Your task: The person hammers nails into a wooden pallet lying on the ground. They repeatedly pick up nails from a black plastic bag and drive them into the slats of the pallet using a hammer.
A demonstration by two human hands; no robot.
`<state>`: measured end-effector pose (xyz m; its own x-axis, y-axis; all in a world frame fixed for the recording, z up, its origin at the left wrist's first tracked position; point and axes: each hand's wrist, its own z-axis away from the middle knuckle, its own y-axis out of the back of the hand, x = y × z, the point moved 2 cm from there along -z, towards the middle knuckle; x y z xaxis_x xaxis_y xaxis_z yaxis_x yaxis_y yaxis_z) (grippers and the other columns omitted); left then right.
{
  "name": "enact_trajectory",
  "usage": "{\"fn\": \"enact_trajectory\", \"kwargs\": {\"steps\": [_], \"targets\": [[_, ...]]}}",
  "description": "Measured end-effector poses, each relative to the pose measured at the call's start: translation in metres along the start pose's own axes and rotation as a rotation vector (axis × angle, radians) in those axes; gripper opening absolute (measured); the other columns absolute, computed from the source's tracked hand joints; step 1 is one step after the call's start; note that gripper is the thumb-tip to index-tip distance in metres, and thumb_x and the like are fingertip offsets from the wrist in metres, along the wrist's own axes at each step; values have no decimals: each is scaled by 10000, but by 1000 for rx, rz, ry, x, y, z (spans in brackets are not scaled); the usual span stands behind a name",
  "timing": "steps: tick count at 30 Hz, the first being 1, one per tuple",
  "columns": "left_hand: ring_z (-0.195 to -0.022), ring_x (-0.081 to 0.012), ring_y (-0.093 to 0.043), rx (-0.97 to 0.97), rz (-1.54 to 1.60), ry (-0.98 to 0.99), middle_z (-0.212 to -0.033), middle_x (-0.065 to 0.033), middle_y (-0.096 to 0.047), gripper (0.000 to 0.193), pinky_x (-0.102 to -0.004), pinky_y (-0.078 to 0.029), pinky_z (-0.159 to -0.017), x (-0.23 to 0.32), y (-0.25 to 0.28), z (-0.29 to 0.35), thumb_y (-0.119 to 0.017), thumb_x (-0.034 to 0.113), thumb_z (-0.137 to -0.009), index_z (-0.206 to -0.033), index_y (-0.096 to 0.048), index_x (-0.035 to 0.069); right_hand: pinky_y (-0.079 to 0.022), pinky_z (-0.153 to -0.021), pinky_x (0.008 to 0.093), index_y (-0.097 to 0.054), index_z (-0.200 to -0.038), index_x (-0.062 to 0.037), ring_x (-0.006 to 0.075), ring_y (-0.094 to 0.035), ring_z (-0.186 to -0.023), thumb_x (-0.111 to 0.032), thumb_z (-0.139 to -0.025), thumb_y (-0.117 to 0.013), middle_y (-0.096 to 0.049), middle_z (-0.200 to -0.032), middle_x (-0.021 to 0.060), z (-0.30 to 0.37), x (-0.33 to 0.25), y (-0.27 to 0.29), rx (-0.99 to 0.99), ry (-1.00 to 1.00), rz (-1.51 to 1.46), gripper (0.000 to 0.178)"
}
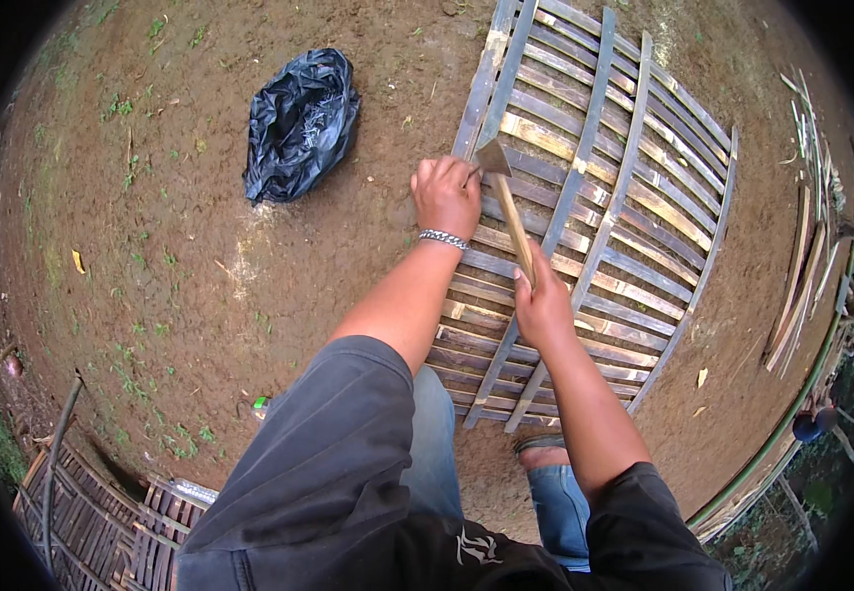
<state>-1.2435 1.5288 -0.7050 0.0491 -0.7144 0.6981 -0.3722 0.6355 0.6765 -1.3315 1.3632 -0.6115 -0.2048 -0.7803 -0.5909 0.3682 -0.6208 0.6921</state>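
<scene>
A bamboo slat panel (594, 212) lies on the ground before me, its many crosswise strips joined by long dark strips. My right hand (545, 300) is wrapped round the wooden handle of a hammer (514, 219). The metal hammer head is just right of my left hand's fingers, over the panel's left side. My left hand (445, 200), with a chain bracelet at the wrist, rests at the panel's left edge with its fingers curled together. A thin dark piece shows by its fingertips; whether they pinch it, I cannot make out.
A crumpled black plastic bag (301, 126) with small thin grey pieces inside lies on the bare soil at upper left. Loose bamboo strips (803, 251) lie at far right. Another slatted bamboo piece (102, 512) is at lower left. My foot (543, 453) stands near the panel's close end.
</scene>
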Motion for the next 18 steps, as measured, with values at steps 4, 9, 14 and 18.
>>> {"fn": "enact_trajectory", "kwargs": {"steps": [4, 9, 14, 18], "targets": [[-963, -267, -601, -1, 46, 26, -981, -31, -696, 121, -398, -446, -895, -7, 4, 3, -787, 160, -791, -908, -766, 143, -526, -966, 476, -449, -1476, -97, 446, -612, -1197, -131, -993, -583, -602, -1350, 256, 2, -13, 10, 206, 178, -148, 502], [-1074, -228, -589, -61, -88, -51, -1105, 1, -672, 207, -430, -369, -970, -10, 34, 35, -810, 173, -764, -969, -784, 175, -512, -1008, 446, -459, -1477, -108, 423, -604, -1231, -134, -996, -582, -594, -1385, 216, 3, 7, -4, -24, -52, -23, 497], [-1096, -227, -580, -68, -139, -57, -1123, 5, -672, 199, -449, -343, -982, -14, 36, 43, -805, 161, -767, -963, -787, 192, -512, -1002, 440, -452, -1474, -64, 422, -613, -1229, -103, -986, -592, -602, -1366, 242, 10, 11, -9, 251, 218, -177, 509], [-1083, -226, -584, -48, -147, -60, -1121, 13, -676, 171, -449, -344, -971, -13, 35, 40, -799, 149, -777, -939, -785, 202, -515, -995, 436, -455, -1470, -57, 417, -629, -1213, -96, -988, -590, -616, -1349, 238, 3, 10, -14, 188, 148, -118, 502]]}}
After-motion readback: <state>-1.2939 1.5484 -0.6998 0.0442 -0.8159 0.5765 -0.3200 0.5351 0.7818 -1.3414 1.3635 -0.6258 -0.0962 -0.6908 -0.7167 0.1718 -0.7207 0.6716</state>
